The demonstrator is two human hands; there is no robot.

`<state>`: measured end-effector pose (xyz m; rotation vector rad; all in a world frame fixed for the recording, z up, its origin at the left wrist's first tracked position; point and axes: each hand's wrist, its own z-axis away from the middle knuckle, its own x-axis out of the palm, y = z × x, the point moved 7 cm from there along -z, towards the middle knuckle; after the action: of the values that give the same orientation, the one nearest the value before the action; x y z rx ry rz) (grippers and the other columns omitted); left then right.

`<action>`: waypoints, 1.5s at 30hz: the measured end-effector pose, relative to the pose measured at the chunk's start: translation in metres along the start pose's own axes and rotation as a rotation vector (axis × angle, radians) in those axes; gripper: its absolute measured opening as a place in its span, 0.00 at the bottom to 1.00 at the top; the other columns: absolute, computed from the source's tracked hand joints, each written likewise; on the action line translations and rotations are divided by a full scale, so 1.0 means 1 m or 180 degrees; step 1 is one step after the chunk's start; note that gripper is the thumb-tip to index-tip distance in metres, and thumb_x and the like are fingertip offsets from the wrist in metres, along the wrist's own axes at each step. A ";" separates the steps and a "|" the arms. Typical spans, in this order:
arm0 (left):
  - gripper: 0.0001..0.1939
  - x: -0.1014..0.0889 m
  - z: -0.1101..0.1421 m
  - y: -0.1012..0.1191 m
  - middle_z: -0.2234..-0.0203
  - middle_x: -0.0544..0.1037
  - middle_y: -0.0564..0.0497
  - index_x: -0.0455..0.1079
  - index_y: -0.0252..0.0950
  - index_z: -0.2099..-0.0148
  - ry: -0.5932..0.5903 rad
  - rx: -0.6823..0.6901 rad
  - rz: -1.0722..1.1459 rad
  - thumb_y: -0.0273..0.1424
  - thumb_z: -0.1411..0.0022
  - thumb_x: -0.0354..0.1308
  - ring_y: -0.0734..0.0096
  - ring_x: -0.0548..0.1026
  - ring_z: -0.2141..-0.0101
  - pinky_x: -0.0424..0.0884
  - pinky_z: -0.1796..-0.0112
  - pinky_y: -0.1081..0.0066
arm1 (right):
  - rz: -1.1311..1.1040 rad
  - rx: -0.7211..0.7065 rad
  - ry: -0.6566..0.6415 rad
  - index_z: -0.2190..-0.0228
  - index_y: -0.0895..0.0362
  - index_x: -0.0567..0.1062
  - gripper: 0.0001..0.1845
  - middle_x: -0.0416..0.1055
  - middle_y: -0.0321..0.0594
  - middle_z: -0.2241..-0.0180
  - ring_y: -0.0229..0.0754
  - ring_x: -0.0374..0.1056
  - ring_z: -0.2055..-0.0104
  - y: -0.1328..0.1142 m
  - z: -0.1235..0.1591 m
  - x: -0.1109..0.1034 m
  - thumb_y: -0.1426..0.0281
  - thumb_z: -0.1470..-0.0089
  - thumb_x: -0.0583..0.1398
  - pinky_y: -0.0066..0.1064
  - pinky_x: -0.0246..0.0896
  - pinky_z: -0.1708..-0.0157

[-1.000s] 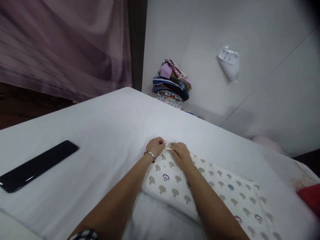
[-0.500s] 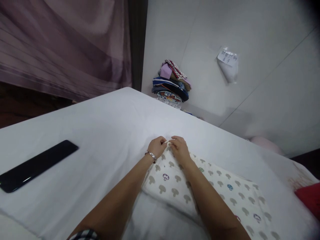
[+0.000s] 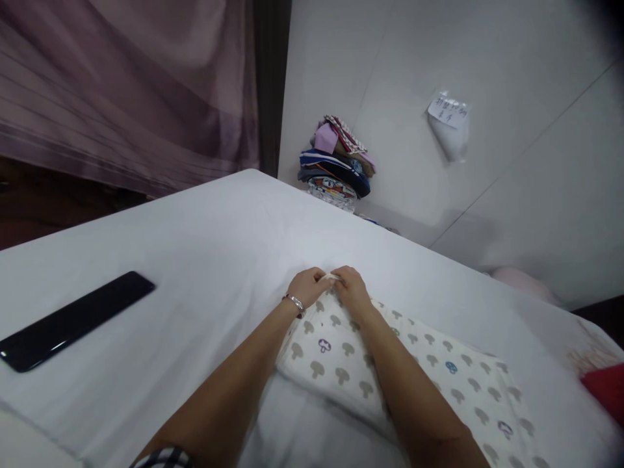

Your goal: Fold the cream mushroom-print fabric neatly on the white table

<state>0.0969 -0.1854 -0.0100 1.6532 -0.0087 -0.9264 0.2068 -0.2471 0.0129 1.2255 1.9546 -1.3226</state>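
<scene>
A white cloth printed with grey, purple and blue mushrooms lies folded in layers on the white-covered surface, stretching toward the lower right. At its far left corner my left hand, with a silver bracelet at the wrist, pinches the edge. Close beside it, my right hand pinches the same edge between thumb and fingers. A short strip of the cloth's edge is raised between the two hands. My right forearm crosses over the cloth and hides part of it.
A long glossy black object lies at the left on the white sheet. Beyond the far edge stands a stack of folded clothes. A plastic bag with a paper label lies farther off. Something red is at the right; a purple curtain hangs left.
My right hand's fingers have shifted slightly along the cloth's edge, and the strip between my hands looks a little flatter. The whole view has moved slightly.
</scene>
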 end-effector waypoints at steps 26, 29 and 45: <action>0.14 -0.003 0.002 -0.008 0.65 0.76 0.51 0.68 0.40 0.61 -0.0293 -0.0356 -0.0940 0.37 0.51 0.56 0.66 0.72 0.64 0.63 0.67 0.71 | -0.0386 0.0584 -0.0441 0.66 0.53 0.74 0.10 0.70 0.37 0.65 0.40 0.64 0.61 0.028 -0.008 0.028 0.71 0.50 0.55 0.33 0.57 0.58; 0.15 -0.008 0.010 -0.008 0.65 0.75 0.50 0.66 0.39 0.60 -0.0305 -0.0435 -0.0964 0.37 0.51 0.56 0.65 0.72 0.64 0.63 0.67 0.71 | -0.0292 0.0529 -0.0433 0.64 0.52 0.74 0.10 0.70 0.36 0.64 0.39 0.64 0.61 0.028 -0.007 0.028 0.70 0.49 0.54 0.32 0.58 0.59; 0.07 -0.023 0.064 -0.014 0.69 0.75 0.52 0.66 0.40 0.67 -0.0147 -0.0484 -0.1468 0.37 0.46 0.50 0.65 0.71 0.66 0.59 0.71 0.70 | -0.0337 0.0621 -0.0437 0.65 0.52 0.74 0.11 0.71 0.37 0.63 0.41 0.65 0.59 0.030 -0.006 0.029 0.67 0.50 0.54 0.33 0.57 0.56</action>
<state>0.0383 -0.2229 -0.0086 1.5172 0.4171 -1.2775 0.2192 -0.2260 -0.0212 1.0976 1.8508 -1.6390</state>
